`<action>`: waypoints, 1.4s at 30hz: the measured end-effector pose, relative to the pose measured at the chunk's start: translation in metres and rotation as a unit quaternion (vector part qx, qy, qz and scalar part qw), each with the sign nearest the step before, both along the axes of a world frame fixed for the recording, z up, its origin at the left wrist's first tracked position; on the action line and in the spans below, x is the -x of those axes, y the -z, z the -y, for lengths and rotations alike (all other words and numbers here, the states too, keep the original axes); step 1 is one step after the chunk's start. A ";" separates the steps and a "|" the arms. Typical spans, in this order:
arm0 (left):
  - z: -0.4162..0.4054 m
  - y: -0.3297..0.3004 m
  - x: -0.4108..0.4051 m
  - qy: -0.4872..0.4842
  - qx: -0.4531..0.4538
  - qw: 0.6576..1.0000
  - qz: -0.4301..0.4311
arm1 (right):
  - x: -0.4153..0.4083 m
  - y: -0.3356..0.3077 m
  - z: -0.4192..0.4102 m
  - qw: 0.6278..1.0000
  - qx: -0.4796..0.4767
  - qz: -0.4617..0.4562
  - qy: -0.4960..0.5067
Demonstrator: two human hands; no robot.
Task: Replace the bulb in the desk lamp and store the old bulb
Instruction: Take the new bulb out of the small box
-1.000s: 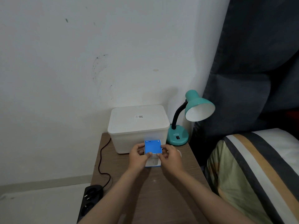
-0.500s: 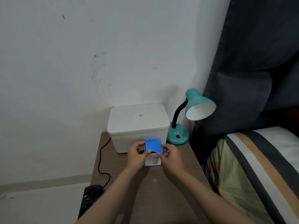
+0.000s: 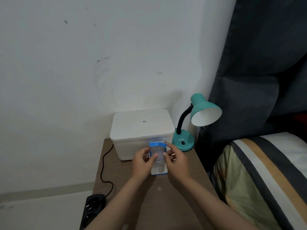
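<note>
A small blue-and-white bulb box [image 3: 159,170] stands upright on the wooden bedside table [image 3: 149,200], its blue top flap [image 3: 157,144] lifted open. My left hand [image 3: 143,161] grips the box's left side, thumb at the opening. My right hand [image 3: 176,161] holds the right side, with a fingertip touching the raised flap. Something pale shows inside the opening; I cannot tell what it is. The teal desk lamp [image 3: 196,123] stands at the table's back right, its shade facing right; no bulb can be made out inside.
A white lidded plastic bin [image 3: 141,130] sits behind the box against the wall. A black cord [image 3: 103,165] runs down the table's left edge to a power strip [image 3: 93,208] on the floor. A striped bed [image 3: 265,180] lies to the right.
The box's blue top flap, which was closed and flat, has been lifted open. Both hands have stayed on the box's sides.
</note>
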State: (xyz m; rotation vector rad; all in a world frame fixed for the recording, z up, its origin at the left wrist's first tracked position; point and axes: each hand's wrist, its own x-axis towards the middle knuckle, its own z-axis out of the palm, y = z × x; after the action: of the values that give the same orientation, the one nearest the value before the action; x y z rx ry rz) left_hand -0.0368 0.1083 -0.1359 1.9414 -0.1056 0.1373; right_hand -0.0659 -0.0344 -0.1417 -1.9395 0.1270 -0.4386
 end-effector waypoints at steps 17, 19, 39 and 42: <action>-0.026 -0.012 0.011 0.159 -0.085 0.980 -0.084 | -0.001 -0.012 0.008 0.991 0.043 -0.090 -0.089; -0.027 -0.013 0.011 0.161 -0.099 0.979 -0.080 | 0.000 -0.012 0.007 0.989 0.065 -0.096 -0.090; -0.032 -0.003 0.011 0.168 -0.124 0.977 -0.054 | -0.008 -0.043 0.000 0.948 0.267 -0.130 -0.118; -0.032 -0.005 0.010 0.159 -0.129 0.978 -0.043 | -0.002 -0.050 0.003 0.961 0.241 -0.083 -0.104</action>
State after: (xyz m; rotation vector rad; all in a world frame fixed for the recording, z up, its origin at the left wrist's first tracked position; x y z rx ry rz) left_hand -0.0471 0.1399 -0.1311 2.1573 -0.3915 -0.1825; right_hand -0.0639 -0.0373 -0.0912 -2.4386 -0.0858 -0.1728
